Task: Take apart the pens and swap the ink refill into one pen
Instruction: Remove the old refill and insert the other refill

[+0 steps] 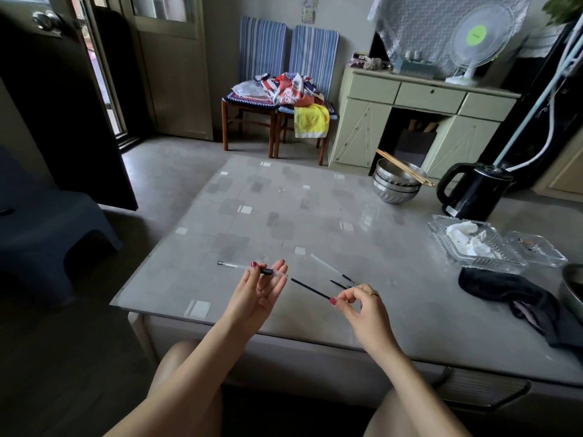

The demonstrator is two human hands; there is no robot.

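My left hand holds a clear pen barrel with a black grip, pinched between thumb and fingers, its capped end pointing left over the table. My right hand pinches one end of a thin black ink refill, whose other end points toward the barrel's open end, a short gap apart. Behind my right hand a second clear pen tube lies on the table beside a small dark pen part.
Stacked steel bowls with chopsticks and a black kettle stand at the back right. Glass trays with tissue and a dark cloth lie to the right. A blue plastic stool sits at left.
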